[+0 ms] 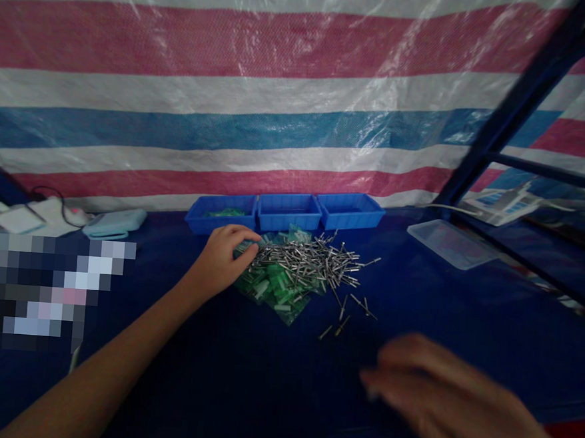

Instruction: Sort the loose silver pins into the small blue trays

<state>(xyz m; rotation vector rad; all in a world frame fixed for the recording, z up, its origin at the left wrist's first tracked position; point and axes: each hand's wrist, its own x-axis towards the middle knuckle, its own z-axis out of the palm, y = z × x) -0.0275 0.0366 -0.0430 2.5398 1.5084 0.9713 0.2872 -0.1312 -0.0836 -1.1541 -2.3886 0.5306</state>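
Observation:
A heap of silver blind rivets point(314, 260) lies mid-table, partly on top of small clear green plastic bags point(278, 285). My left hand point(224, 257) is at the heap's left edge, thumb and fingers curved with a gap between them, next to the bags and rivets. Whether its fingertips touch a bag is hard to see. My right hand point(441, 389) is over the table's front right, apart from the heap and smeared by motion. A small pale spot shows at its fingertips, too blurred to name. Several loose rivets point(343, 309) lie between heap and right hand.
Three blue bins point(289, 212) stand in a row behind the heap; the left one holds green bags. A clear plastic lid point(448, 243) lies at the right, near a dark metal frame point(511, 107). A light blue case point(115, 224) and white chargers point(47, 214) are at the left.

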